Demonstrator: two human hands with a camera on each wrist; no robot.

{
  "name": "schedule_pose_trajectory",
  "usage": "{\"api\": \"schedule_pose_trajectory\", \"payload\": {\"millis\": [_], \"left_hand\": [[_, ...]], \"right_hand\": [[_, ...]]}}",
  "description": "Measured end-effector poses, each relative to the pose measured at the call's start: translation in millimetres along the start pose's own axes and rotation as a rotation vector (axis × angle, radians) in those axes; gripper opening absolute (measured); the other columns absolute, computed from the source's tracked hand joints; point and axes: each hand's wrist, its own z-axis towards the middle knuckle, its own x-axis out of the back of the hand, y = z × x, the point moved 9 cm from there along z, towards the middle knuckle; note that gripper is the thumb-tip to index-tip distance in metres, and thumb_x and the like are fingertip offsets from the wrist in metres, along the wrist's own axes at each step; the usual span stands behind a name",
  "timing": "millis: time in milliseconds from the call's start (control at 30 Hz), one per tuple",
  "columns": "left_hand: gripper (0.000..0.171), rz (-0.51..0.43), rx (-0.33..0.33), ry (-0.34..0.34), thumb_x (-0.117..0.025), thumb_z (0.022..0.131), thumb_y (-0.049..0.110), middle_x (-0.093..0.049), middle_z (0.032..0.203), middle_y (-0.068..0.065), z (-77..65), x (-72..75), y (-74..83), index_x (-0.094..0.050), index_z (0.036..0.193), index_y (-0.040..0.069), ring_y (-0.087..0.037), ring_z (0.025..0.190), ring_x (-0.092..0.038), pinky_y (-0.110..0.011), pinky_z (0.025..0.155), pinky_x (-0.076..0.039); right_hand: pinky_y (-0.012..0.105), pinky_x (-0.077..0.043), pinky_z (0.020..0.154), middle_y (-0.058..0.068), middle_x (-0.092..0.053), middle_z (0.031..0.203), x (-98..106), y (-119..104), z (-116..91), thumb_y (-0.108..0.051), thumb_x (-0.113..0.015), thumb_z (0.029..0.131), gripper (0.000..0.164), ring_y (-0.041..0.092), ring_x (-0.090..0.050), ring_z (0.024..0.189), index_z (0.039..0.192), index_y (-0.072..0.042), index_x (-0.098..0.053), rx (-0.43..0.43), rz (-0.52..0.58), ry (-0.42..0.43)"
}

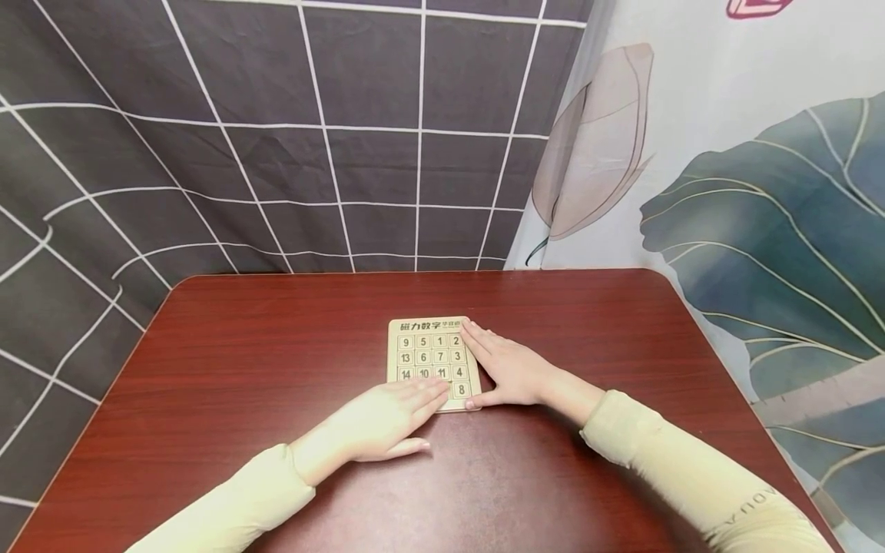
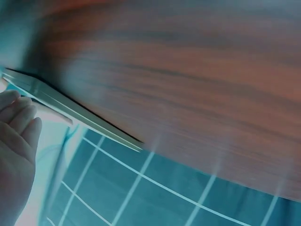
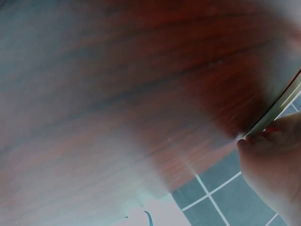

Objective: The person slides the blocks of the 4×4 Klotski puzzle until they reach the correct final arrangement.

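Note:
A cream sliding number puzzle (image 1: 432,357) lies flat on the table, with black numbers on square tiles and Chinese characters along its top border. My left hand (image 1: 376,421) reaches over its lower left part, fingers straight on the bottom row and thumb apart below, hiding some tiles. Along the right edge lies my right hand (image 1: 515,372), its fingers at the upper right corner and its thumb at the lower right one. Only the thin side of the puzzle shows in the left wrist view, beyond the fingers of the left hand (image 2: 16,150), and in the right wrist view, beside the right hand (image 3: 275,162).
The red-brown wooden table (image 1: 276,346) has rounded far corners. Behind and left of it hangs a dark cloth (image 1: 373,165) with a white grid. A pale curtain (image 1: 705,100) with large leaf prints hangs at the right.

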Motion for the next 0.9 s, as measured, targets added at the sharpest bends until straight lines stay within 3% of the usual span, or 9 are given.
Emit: {"api": "schedule_pose_trajectory", "payload": {"millis": [167,300,900], "left_hand": [[0.074,-0.003,-0.003,-0.046,-0.057,0.104,0.056,-0.051,0.164,-0.011,14.7,-8.0,5.5,-0.051,0.156,0.004,-0.022,0.152,-0.05,-0.037,0.126,-0.044],[0.075,0.003,-0.005,-0.06,-0.055,0.105,0.057,-0.049,0.165,-0.01,17.3,-12.4,6.9,-0.05,0.158,0.004,-0.021,0.153,-0.049,-0.036,0.127,-0.042],[0.07,-0.026,-0.021,0.03,-0.062,0.104,0.05,-0.055,0.159,-0.014,-9.8,-5.6,-3.0,-0.055,0.152,0.001,-0.025,0.148,-0.055,-0.038,0.124,-0.046]], "right_hand": [[0.051,-0.03,0.133,0.02,-0.011,0.178,-0.4,-0.8,-0.1,-0.068,-0.072,0.09,0.118,0.034,-0.021,0.165,0.167,0.005,-0.02,0.007,-0.004,0.003],[0.051,-0.03,0.133,0.02,-0.011,0.178,1.1,-1.8,-0.8,-0.067,-0.072,0.09,0.117,0.035,-0.022,0.165,0.166,0.005,-0.021,0.011,-0.008,0.008],[0.051,-0.031,0.133,0.02,-0.011,0.178,0.2,-1.0,0.2,-0.068,-0.072,0.09,0.118,0.034,-0.022,0.165,0.167,0.005,-0.02,-0.004,-0.01,-0.003]]}}
